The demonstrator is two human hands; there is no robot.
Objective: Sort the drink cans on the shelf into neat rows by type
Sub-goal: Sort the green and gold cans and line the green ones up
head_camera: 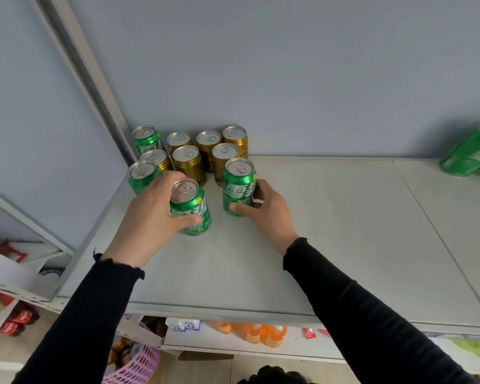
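Pale grey wall fills the upper frame, and below it the white shelf [330,231] runs across the middle. From my head camera, a cluster of cans stands at the back left of the shelf against the wall: six gold cans [188,162] packed together, a green can [147,139] at the far left corner and another green can [140,176] just in front of it, partly hidden by my left hand [150,214]. My left fingers are curled round a green can [190,212] near the frame's centre, thumb across its front. My right hand [263,209] grips a second green can [239,187], upright and just in front of the gold ones, thumb on its label. At the right edge two more green cans [471,153] stand well apart from the rest. Orange bottles [261,333] show on the shelf below.
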